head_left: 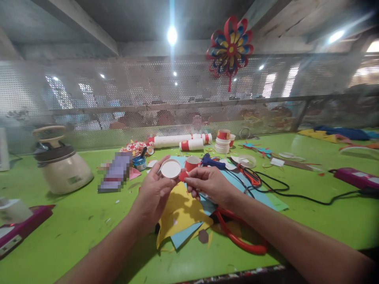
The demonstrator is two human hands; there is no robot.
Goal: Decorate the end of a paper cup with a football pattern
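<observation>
Red piece (183, 176) is being pinched by the right hand (207, 181), apparently unattached so far, beside the white disc (171, 169) the left hand (156, 184) is holding.

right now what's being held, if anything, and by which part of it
The left grip holds a round white piece by its edge; the right grip pinches a small red piece by its edge.

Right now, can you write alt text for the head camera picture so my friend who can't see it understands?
A person's left hand holds a round, rimmed white piece, and the right hand pinches a small red piece beside it. Below them, yellow paper and blue paper lie on a green table, with paper cups farther back.
</observation>
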